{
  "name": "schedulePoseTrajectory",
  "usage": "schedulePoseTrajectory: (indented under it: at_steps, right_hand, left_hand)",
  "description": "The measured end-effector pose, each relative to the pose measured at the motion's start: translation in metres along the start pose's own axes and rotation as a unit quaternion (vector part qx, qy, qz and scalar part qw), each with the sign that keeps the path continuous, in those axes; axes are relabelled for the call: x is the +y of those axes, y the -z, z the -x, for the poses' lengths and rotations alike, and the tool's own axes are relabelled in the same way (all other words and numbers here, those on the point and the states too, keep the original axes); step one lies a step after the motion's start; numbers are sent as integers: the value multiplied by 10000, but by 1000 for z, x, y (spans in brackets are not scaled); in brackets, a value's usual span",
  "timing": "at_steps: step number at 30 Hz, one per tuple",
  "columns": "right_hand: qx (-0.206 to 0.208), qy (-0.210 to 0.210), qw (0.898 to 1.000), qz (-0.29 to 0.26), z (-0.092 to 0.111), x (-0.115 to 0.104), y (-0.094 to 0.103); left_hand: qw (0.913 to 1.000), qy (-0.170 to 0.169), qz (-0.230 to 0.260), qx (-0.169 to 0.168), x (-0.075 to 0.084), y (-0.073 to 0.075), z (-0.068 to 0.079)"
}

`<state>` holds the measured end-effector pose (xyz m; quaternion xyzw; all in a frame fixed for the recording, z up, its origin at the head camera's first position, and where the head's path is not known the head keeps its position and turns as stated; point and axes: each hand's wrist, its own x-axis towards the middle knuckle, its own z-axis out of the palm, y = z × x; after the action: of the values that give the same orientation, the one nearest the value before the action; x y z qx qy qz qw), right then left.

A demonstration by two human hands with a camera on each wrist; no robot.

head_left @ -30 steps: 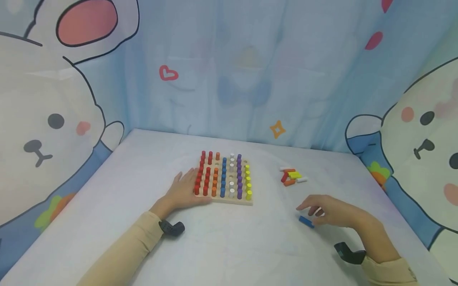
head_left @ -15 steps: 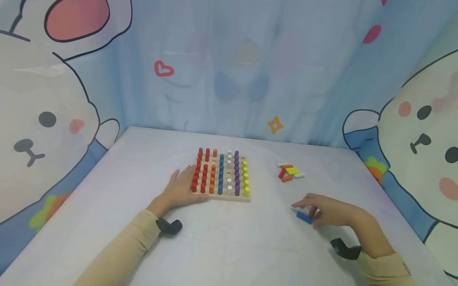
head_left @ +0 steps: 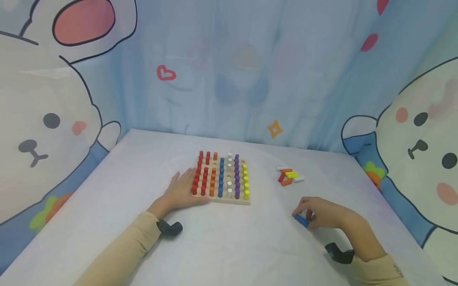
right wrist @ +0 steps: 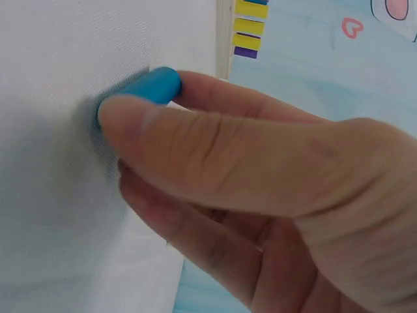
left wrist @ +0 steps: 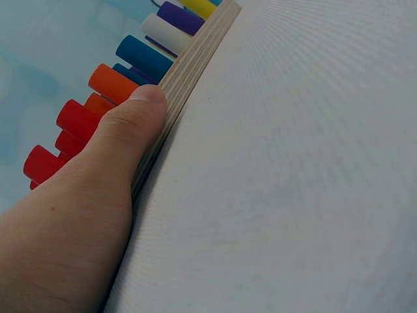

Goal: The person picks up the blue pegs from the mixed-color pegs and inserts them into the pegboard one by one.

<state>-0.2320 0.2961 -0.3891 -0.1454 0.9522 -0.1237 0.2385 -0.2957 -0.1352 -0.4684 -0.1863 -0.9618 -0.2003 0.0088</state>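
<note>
A wooden peg board (head_left: 232,201) stands on the white table, with upright pegs in red, orange, blue, white, purple and yellow columns. My left hand (head_left: 181,190) rests against its left side and near corner, fingers straight; in the left wrist view the thumb (left wrist: 133,120) presses along the front edge below an orange peg (left wrist: 112,83). To the right of the board, my right hand (head_left: 323,212) pinches a blue peg (head_left: 301,220) lying at table level. The right wrist view has thumb and index finger at opposite ends of this blue peg (right wrist: 151,86).
Behind the right hand lies a small loose pile of red, orange, yellow and white pegs (head_left: 291,174). Several holes in the board hold no peg, such as one at its far right corner (head_left: 243,161). A patterned curtain (head_left: 200,99) hangs behind the table.
My right hand's index finger has come down onto the far end of the blue peg, which it now pinches. The left hand and board keep their places.
</note>
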Motion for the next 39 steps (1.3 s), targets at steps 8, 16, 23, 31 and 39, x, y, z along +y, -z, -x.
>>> schedulePoseTrajectory:
  at_steps: [8,16,23,31,39]
  right_hand:
    - [229,221,9967,744,-11,-14,-3]
    - [746,336,9855,1488,-28,-35,-4]
    - [934,42,9897,1087,-51,-46,-3]
    - [1115,141,9874,1115,-74,-57,8]
    - [1199,-156,9889,864,-104,-60,14]
  left_hand:
    - [10000,29,67,-54,2,-2,1]
    - [9999,62,124,-36,4,-3,4]
    - [10000,31,21,-30,5,-2,4]
    - [10000,57,-13,10,4,-1,1]
    - [10000,6,-83,50,1,-4,0]
